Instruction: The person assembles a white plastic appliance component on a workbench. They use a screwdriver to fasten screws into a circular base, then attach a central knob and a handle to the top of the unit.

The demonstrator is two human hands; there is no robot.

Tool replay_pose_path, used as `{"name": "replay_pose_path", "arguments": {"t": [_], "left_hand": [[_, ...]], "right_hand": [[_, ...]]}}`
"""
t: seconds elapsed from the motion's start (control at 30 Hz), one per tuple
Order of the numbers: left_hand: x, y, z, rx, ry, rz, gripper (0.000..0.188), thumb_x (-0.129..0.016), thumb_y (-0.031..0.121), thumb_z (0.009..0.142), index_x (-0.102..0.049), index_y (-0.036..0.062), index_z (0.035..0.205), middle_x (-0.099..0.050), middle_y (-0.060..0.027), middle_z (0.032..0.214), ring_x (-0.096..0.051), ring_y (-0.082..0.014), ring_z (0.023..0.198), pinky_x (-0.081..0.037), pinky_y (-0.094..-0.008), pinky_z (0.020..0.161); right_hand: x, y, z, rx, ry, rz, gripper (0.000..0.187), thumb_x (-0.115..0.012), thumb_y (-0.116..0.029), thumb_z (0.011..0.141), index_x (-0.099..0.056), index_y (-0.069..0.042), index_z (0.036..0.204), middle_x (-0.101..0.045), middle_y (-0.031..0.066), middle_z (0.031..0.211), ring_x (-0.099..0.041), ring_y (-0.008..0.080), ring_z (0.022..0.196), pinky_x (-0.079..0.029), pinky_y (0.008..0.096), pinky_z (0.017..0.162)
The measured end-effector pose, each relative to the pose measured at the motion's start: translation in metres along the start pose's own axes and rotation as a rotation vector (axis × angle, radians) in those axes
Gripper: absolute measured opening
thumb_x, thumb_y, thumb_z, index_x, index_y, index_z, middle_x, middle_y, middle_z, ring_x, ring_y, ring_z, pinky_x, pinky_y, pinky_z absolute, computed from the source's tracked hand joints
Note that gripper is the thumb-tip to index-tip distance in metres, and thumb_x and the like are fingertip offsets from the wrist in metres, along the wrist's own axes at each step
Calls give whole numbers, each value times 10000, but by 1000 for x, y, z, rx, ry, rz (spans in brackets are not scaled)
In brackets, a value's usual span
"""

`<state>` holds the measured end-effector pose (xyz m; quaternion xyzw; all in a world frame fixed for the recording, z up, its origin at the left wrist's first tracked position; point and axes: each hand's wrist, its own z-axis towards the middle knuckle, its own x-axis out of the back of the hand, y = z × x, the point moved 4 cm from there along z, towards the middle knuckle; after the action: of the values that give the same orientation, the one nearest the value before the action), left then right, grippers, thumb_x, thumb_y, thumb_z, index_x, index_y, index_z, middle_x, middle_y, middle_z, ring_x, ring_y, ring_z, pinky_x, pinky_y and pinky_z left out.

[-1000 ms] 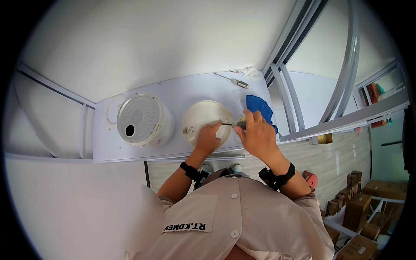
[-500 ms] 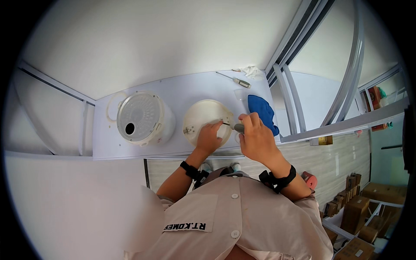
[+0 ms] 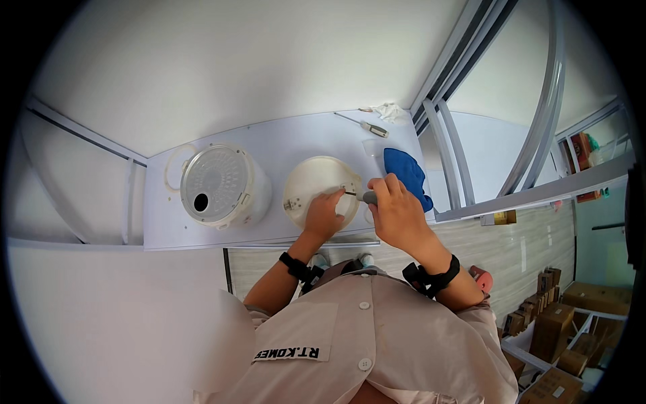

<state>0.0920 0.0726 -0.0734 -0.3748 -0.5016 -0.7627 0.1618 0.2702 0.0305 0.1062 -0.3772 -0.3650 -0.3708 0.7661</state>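
Left hand (image 3: 324, 217) over near part of round cream lid (image 3: 312, 176), grip cannot be told | right hand (image 3: 402, 214) at lid's right, grasping screwdriver (image 3: 369, 196), shaft reaching over lid | lid on desk (image 3: 289, 138) | white cylindrical vessel (image 3: 258, 195) left of lid | blue cloth (image 3: 406, 176) right of lid | second screwdriver (image 3: 375, 129), crumpled white wad (image 3: 390, 112) beyond lid, rightward

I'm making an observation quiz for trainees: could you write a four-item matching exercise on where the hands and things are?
1. Left hand
2. Right hand
3. White drum
4. Loose screwdriver

A. Lying near a crumpled white wad
B. Left of the round cream part
C. Touching the round cream part
D. Gripping another screwdriver

Pairs: 1-C; 2-D; 3-B; 4-A
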Motion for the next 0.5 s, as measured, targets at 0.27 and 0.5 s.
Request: {"name": "replay_pose_path", "arguments": {"t": [0.27, 0.5], "left_hand": [[1, 0, 0, 4, 2, -6, 689, -789, 61, 694, -654, 53, 1370, -716, -176, 1025, -676, -363, 980, -548, -461, 892], [2, 0, 0, 1, 11, -19, 680, -789, 59, 695, -659, 62, 1362, -714, -171, 1013, -674, -363, 972, -546, -463, 882]], "right_hand": [[-2, -2, -7, -167, -113, -50, 346, -745, -224, 912, -579, -50, 1162, -639, 172, 888, -693, 355, 733, -538, 418, 573], [-8, -1, 1, -217, -212, -85, 330, -734, -219, 923, -580, -42, 1155, -653, 188, 939, -703, 344, 797, -542, 403, 592]]}}
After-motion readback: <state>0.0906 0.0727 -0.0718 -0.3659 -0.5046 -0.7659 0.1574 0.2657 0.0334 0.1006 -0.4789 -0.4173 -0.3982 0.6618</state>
